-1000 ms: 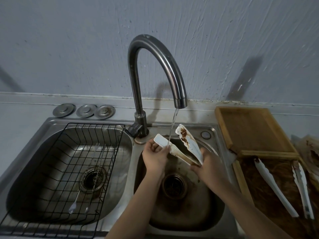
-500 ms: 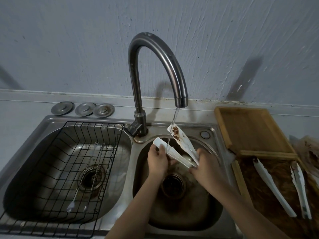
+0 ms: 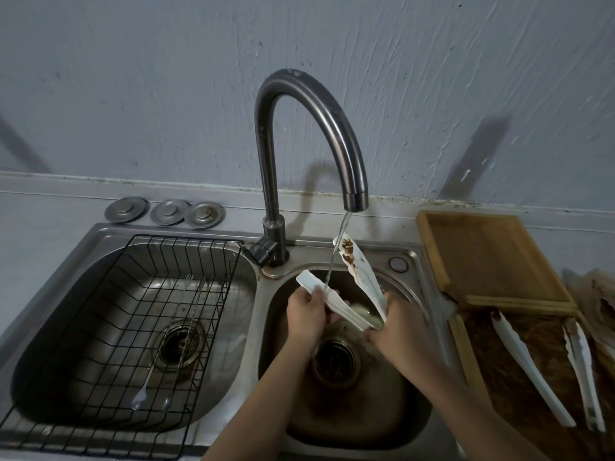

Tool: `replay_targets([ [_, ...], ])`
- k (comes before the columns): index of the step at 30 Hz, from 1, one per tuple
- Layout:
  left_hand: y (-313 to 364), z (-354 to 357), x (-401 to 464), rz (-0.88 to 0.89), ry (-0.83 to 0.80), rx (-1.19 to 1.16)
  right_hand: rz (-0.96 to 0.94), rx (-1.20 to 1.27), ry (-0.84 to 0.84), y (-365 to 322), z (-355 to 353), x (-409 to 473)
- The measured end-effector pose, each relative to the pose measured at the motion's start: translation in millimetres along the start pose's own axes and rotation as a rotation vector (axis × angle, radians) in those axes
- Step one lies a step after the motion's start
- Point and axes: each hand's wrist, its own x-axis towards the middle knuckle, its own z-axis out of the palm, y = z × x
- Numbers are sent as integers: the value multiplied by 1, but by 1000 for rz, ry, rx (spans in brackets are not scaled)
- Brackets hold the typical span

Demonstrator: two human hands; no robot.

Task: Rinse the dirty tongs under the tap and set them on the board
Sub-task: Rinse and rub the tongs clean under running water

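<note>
White plastic tongs [image 3: 361, 277] are spread in a V over the right sink basin [image 3: 382, 414]. Brown sauce smears the tip of the right arm. A thin stream falls from the curved tap [image 3: 299, 128] between the two arms and onto the lower one. My left hand [image 3: 304, 312] grips the left arm of the tongs. My right hand [image 3: 396, 322] grips the hinge end. A wooden board [image 3: 489, 257] lies on the counter to the right of the sink.
A black wire rack [image 3: 133, 344] with long thin utensils [image 3: 173, 341] fills the left basin. Three metal sink plugs [image 3: 166, 211] sit behind it. Two more white tongs [image 3: 529, 371] lie on a dark stained board [image 3: 506, 380] at the right, near crumpled wrapping.
The tongs' dirty tip has shifted right of the water stream, which now falls between the arms. Both hands have kept their grip and barely moved.
</note>
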Motion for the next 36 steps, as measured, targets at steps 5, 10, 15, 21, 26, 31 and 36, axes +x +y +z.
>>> replay_targets([
  [5, -8, 5, -12, -29, -93, -27, 0, -21, -9, 7, 1, -5],
  [10, -7, 2, -13, -46, -79, 0, 58, 76, -34, 10, 1, -8],
  [15, -3, 1, -6, 53, 29, 90, 37, 136, -8, 5, 12, -4],
  [21, 3, 2, 5, 13, -93, -81, -17, 137, 37, 0, 16, 5],
  [26, 8, -10, 1, -82, -269, -179, 42, 105, 19, 6, 6, 7],
  [31, 3, -22, -3, -193, -159, -81, 32, 22, -83, 18, 6, 3],
  [36, -7, -25, -10, 99, 55, 171, -27, 17, -161, 22, 7, -4],
])
